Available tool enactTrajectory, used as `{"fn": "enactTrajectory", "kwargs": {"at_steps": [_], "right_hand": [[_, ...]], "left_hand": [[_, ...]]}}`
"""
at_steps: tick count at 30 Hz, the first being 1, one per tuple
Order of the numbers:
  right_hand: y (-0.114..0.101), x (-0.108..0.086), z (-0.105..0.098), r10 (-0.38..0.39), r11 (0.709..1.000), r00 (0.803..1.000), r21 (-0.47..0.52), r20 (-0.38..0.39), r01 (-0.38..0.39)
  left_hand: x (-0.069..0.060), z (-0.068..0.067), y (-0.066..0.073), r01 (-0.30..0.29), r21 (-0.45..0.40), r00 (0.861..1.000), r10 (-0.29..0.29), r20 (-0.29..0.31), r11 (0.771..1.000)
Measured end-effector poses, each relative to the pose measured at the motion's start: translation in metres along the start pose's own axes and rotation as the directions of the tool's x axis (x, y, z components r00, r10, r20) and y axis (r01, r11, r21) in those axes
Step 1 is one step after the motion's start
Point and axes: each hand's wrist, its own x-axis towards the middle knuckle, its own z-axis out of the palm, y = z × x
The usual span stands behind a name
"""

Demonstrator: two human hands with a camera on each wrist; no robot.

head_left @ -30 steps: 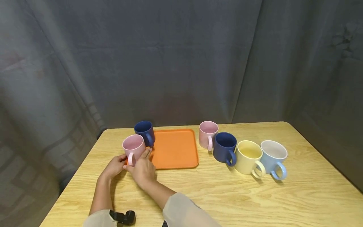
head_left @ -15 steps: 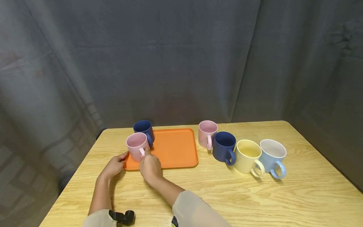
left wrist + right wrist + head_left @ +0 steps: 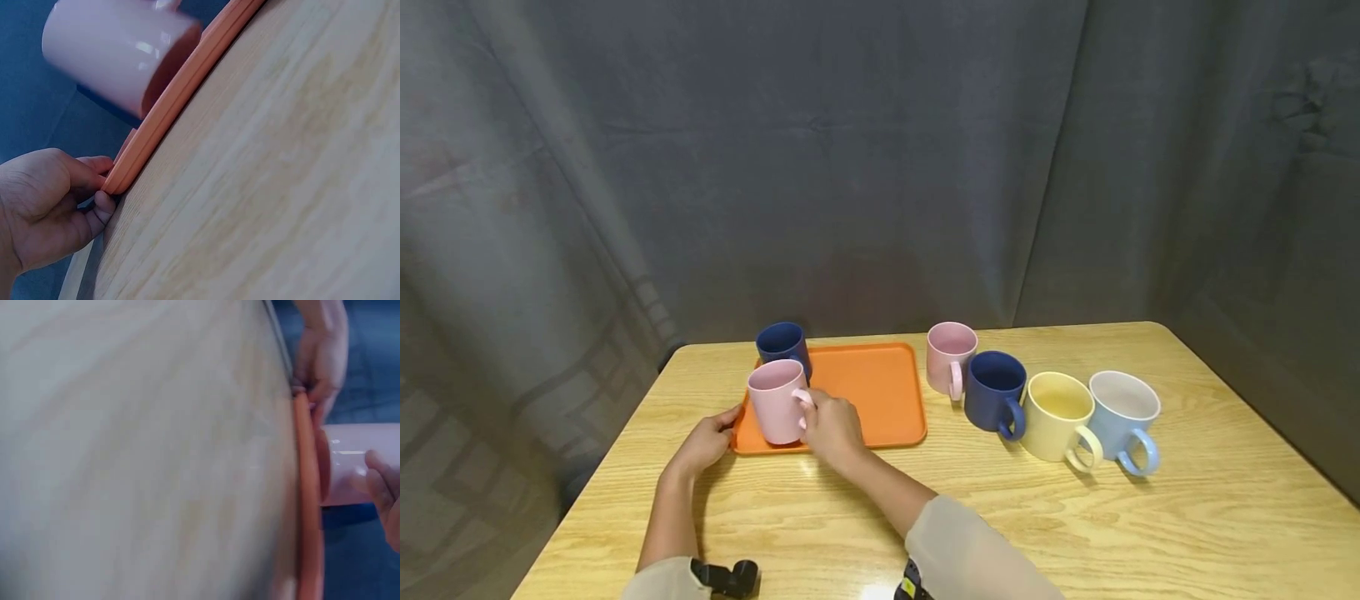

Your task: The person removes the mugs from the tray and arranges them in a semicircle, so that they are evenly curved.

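Observation:
My right hand [image 3: 837, 429] grips the handle of a pink mug [image 3: 775, 407] over the front left part of the orange tray [image 3: 883, 400]. In the left wrist view the mug's reddish-lit base [image 3: 170, 65] shows, a little above the tray and slightly tilted. My left hand [image 3: 702, 443] holds the tray's front left corner, with thumb and fingers pinching its rim [image 3: 150, 128] in the left wrist view. Behind the pink mug stands a dark blue mug [image 3: 781, 340] at the tray's back left, its lower part partly hidden.
Right of the tray, a slanting row runs across the wooden table [image 3: 865, 517]: a second pink mug [image 3: 942, 367], another dark blue mug [image 3: 985, 400], a yellow mug [image 3: 1045, 429] and a light blue mug [image 3: 1108, 429]. A grey curtain [image 3: 850, 167] hangs behind.
My right hand has shifted right and taken the pink mug by its handle. The mug has moved right, its handle turned rightward, and come up off the tray. My left hand stays at the corner.

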Motion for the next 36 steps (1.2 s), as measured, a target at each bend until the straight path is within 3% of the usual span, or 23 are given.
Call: {"fn": "enactTrajectory", "kwargs": {"at_steps": [4, 12, 15, 18, 22, 26, 29, 33, 36], "right_hand": [[0.002, -0.006, -0.031, 0.024, 0.996, 0.995, 0.087, 0.099, -0.032], [-0.008, -0.037, -0.119, -0.078, 0.992, 0.976, 0.113, 0.202, 0.056], [-0.017, -0.052, -0.157, -0.081, 0.991, 0.965, 0.12, 0.251, 0.052], [-0.024, -0.068, -0.193, -0.043, 0.989, 0.953, 0.147, 0.301, -0.002], [-0.023, -0.085, -0.233, -0.048, 0.984, 0.951, 0.176, 0.306, -0.007], [-0.009, -0.102, -0.267, -0.097, 0.991, 0.972, 0.116, 0.215, 0.073], [0.007, -0.112, -0.293, -0.08, 0.997, 0.992, 0.014, 0.097, 0.079], [0.029, -0.123, -0.33, 0.025, 0.994, 0.998, -0.108, -0.063, -0.032], [0.045, -0.125, -0.357, 0.114, 0.979, 0.978, -0.148, -0.174, -0.14]], "left_hand": [[0.001, 0.0, 0.0, 0.005, -0.019, 1.0, -0.004, 0.005, 1.0], [-0.002, -0.004, 0.0, 0.039, -0.03, 0.999, -0.038, 0.027, 0.999], [-0.001, -0.005, 0.001, 0.028, -0.027, 0.999, -0.027, 0.028, 0.999], [0.0, -0.003, 0.0, 0.032, -0.051, 0.999, -0.03, 0.043, 0.998], [0.001, -0.001, -0.002, 0.046, -0.07, 0.997, -0.042, 0.058, 0.996], [0.0, -0.001, -0.003, 0.042, -0.056, 0.998, -0.038, 0.055, 0.998], [0.0, -0.001, -0.004, 0.042, -0.06, 0.998, -0.039, 0.053, 0.997], [0.0, 0.0, -0.005, 0.044, -0.064, 0.998, -0.041, 0.042, 0.997], [0.002, -0.001, -0.006, 0.036, -0.061, 0.999, -0.034, 0.032, 0.998]]}}
